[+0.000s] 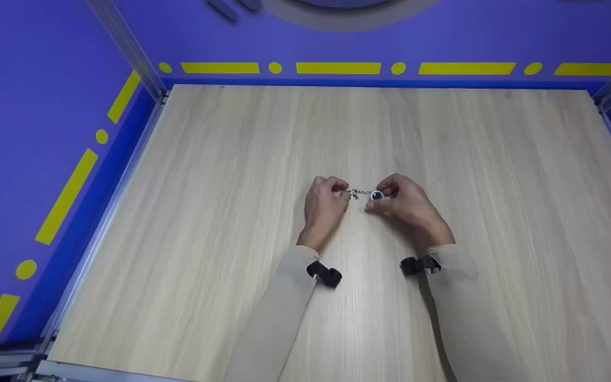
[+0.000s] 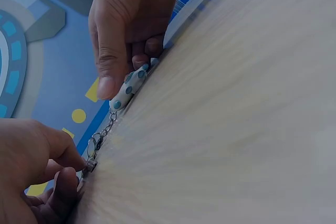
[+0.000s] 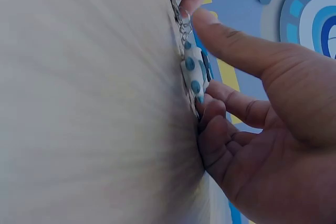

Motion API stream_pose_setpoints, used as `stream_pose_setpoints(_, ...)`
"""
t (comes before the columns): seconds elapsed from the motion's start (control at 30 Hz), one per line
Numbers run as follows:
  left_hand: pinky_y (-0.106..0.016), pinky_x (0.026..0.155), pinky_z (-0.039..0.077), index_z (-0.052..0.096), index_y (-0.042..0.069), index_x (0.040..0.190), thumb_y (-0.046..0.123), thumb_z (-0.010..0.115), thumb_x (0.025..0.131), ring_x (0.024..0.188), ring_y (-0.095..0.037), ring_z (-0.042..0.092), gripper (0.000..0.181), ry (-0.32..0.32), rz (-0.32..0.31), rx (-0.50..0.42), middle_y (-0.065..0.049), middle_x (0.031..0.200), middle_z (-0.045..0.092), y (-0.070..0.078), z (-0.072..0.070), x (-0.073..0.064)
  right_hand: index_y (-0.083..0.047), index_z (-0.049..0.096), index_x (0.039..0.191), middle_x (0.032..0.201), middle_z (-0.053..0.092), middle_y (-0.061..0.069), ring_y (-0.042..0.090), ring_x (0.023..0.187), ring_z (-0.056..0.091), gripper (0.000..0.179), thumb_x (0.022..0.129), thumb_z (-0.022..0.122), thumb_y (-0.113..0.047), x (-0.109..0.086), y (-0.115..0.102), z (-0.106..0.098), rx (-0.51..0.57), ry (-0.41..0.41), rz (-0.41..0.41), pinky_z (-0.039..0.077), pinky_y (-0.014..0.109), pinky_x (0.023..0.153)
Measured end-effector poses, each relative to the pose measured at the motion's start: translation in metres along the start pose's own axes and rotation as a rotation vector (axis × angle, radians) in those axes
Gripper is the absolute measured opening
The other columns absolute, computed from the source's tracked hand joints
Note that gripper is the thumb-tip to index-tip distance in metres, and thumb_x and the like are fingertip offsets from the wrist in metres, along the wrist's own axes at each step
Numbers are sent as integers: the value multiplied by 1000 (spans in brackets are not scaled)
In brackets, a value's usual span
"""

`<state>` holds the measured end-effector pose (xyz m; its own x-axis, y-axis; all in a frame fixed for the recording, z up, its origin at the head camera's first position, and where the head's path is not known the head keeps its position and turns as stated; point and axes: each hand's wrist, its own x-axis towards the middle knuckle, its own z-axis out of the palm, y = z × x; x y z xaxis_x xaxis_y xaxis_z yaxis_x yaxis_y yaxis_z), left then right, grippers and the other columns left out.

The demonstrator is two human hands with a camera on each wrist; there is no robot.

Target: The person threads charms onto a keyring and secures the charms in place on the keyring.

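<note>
A keychain lies low over the table near its middle, stretched between two hands. Its charm [image 1: 376,196] is white with teal spots and shows a dark round spot from above. A short silver chain [image 2: 108,125] links the charm to metal rings and a clasp [image 2: 97,143]. At the metal end, my left hand [image 1: 326,207] pinches a small fitting between thumb and forefinger, which partly hide it. My right hand [image 1: 409,204] holds the charm, thumb on the near side and fingers at its far side. The right wrist view shows the spotted charm [image 3: 193,69] beside the fingertips.
The pale wood-grain table [image 1: 220,212] spreads around both hands. Blue panels with yellow marks [image 1: 337,68] stand along its back and left sides, joined by metal posts [image 1: 136,53]. Black wrist cameras [image 1: 324,274] sit on both sleeves.
</note>
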<state>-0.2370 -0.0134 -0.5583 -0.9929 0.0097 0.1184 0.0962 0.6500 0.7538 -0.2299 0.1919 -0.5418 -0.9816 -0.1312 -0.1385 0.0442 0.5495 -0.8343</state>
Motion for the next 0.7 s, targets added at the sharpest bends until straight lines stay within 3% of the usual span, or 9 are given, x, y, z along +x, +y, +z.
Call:
stream_pose_setpoints(0.37,-32,90,51,75,6,117,14,72,94,101,-20,66,25,2,-40,-108,-5,113,67,-10,6,11,6,63,124,110,65,15,21,93,58,48,97,81,-29,10,12,-4,58,34,18,49,25,73)
stream_pose_setpoints(0.57,-34,95,51,74,6,120,17,71,93,105,-21,65,29,20,-35,-139,-5,115,68,-26,-10,22,8,59,126,109,64,16,19,85,61,45,103,74,-27,15,14,0,122,39,52,54,24,68)
stream_pose_setpoints(0.7,-38,95,51,73,7,125,23,70,94,108,-22,65,35,10,-19,-102,-8,120,68,-37,-24,25,9,58,128,112,64,18,20,84,64,46,104,71,-28,16,15,-2,124,45,85,54,25,70)
